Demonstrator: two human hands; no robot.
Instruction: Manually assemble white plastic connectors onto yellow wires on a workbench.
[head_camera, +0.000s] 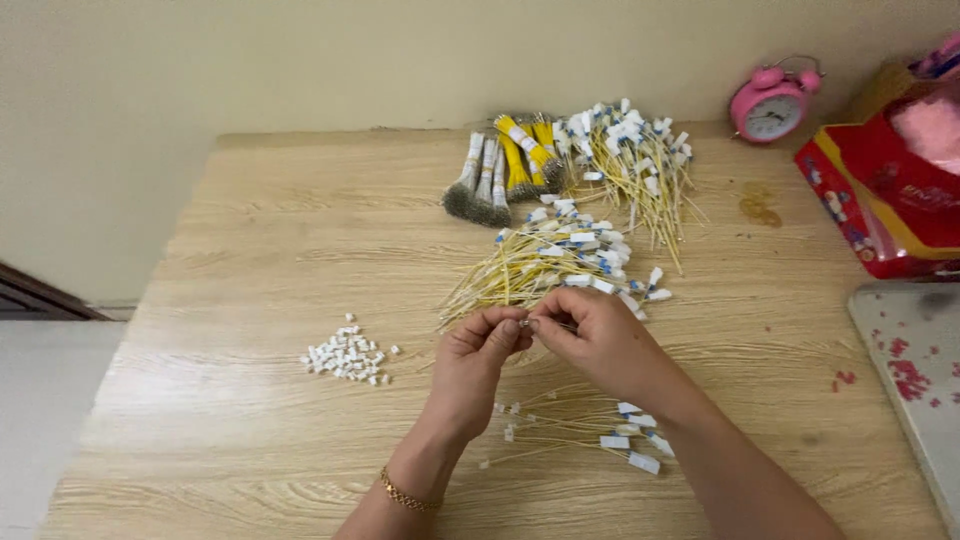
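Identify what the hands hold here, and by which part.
Left hand and right hand pinch a thin yellow wire between fingertips, near one end; its exact end piece is too small to tell.

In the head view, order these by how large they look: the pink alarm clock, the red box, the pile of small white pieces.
1. red box, although the frame edge cuts it
2. pile of small white pieces
3. pink alarm clock

The last two look nearly alike; the clock stands farther away, so that order is unsure.

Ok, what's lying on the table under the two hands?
A small fan of yellow wires with white tags lies on the table below the left hand and right hand. The right forearm covers part of it.
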